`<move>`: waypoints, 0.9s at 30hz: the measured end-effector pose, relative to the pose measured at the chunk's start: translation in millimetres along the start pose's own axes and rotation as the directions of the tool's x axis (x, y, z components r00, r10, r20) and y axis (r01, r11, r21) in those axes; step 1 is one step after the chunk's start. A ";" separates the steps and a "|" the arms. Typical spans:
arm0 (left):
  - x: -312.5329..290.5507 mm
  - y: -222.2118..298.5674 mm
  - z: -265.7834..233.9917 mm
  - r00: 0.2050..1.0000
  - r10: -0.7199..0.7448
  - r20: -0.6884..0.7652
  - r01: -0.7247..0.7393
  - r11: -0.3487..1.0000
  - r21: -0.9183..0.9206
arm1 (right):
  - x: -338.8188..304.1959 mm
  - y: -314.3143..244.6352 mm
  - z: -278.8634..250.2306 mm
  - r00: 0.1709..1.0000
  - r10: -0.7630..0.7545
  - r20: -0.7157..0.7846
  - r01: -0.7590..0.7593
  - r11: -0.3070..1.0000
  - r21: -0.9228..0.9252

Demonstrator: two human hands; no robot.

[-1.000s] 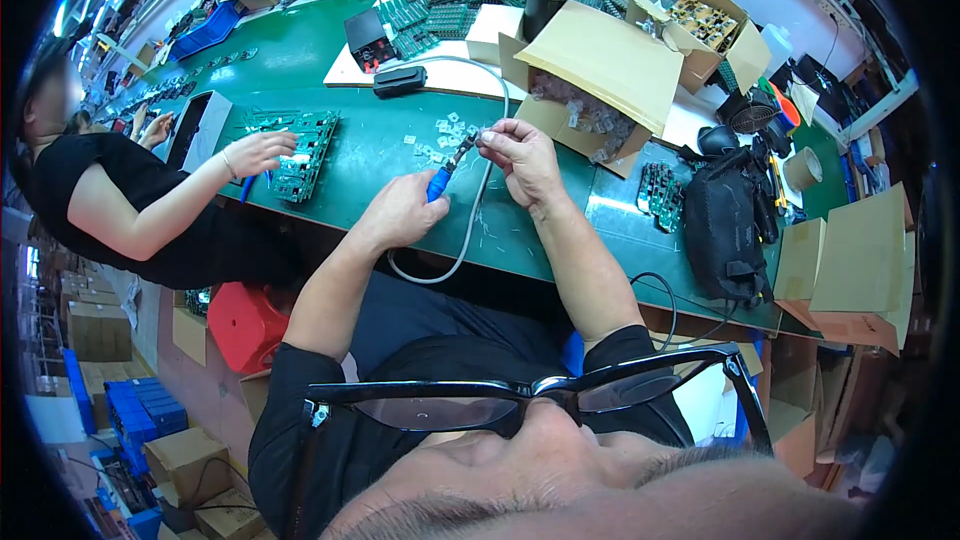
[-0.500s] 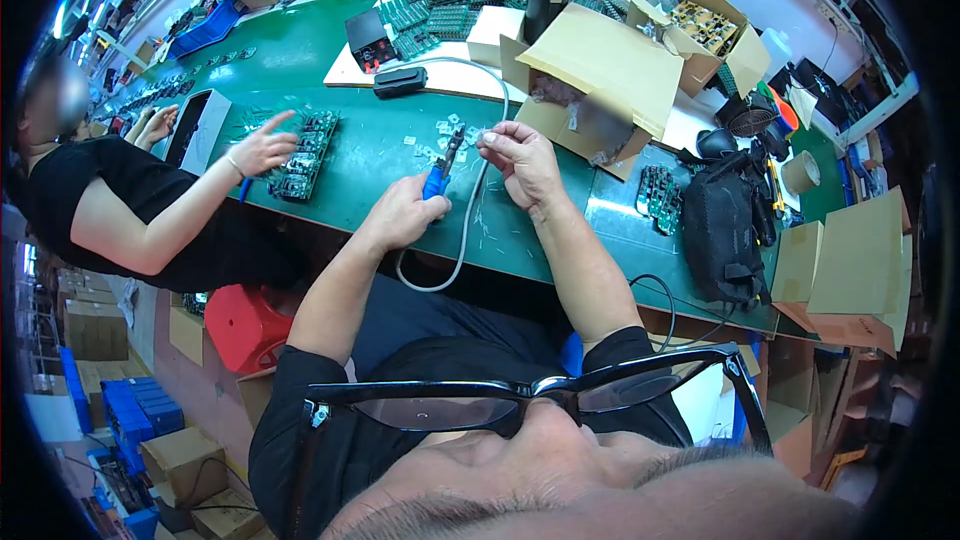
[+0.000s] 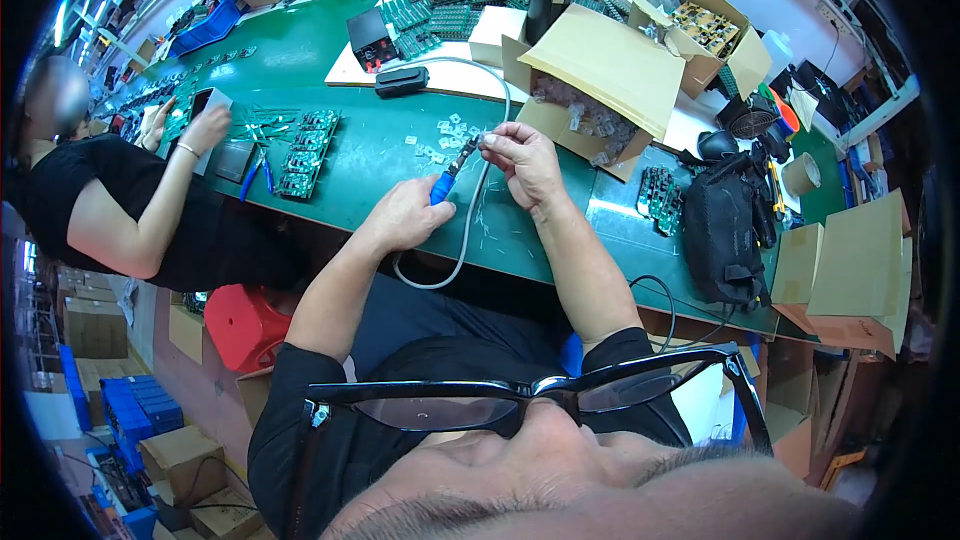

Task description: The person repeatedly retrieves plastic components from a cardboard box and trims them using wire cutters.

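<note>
My left hand (image 3: 405, 216) is closed around blue-handled nippers (image 3: 441, 189), their metal jaws pointing up and right. The jaw tips meet, or nearly meet, the fingertips of my right hand (image 3: 527, 165). That hand pinches a small clear plastic piece (image 3: 486, 138), mostly covered by the fingers. Just left of the jaws, several small clear plastic pieces (image 3: 440, 145) lie loose on the green table (image 3: 370, 145). A grey hose (image 3: 464, 250) loops beneath both hands and passes under my left wrist; where it ends is hidden.
An open cardboard box (image 3: 600, 50) of clear pieces stands beyond my right hand. To the right are a circuit board (image 3: 660, 198) and a black bag (image 3: 725, 230). At left, a co-worker (image 3: 140, 200) sits by circuit boards (image 3: 308, 155) and blue-handled pliers (image 3: 258, 172).
The nippers' jaws have tilted right, up to my right fingertips. My right hand has hardly moved. The co-worker's hand has drawn left from the circuit boards to the box beside them.
</note>
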State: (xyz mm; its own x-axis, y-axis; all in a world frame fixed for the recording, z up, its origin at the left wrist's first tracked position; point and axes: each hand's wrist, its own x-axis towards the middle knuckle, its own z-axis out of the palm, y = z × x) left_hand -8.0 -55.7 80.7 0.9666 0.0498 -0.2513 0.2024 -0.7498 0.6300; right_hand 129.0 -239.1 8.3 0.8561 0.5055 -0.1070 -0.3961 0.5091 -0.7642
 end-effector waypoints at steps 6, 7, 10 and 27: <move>-0.8 3.2 -2.9 1.000 0.016 -0.018 -0.016 1.000 0.022 | -1.1 0.9 1.3 1.000 -0.010 0.013 0.010 1.000 -0.004; -1.7 4.7 -3.5 0.999 0.028 -0.018 -0.028 0.999 0.027 | -1.7 0.7 1.7 1.000 -0.008 0.009 0.008 1.000 -0.007; -2.6 8.3 -3.8 0.998 0.052 -0.022 -0.051 0.998 0.028 | -1.7 0.8 1.6 1.000 -0.008 0.001 0.008 1.000 -0.013; 0.5 -7.4 -0.9 0.999 0.026 0.042 -0.025 0.999 -0.027 | -0.6 -0.5 1.6 1.000 0.022 -0.013 -0.023 1.000 -0.021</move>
State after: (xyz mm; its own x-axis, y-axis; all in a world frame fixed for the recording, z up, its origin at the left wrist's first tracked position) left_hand -8.9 -49.5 76.6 0.9641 0.0019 -0.2655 0.1820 -0.7327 0.6557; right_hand 128.1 -238.6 9.8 0.8514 0.5074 -0.1327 -0.4085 0.4829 -0.7746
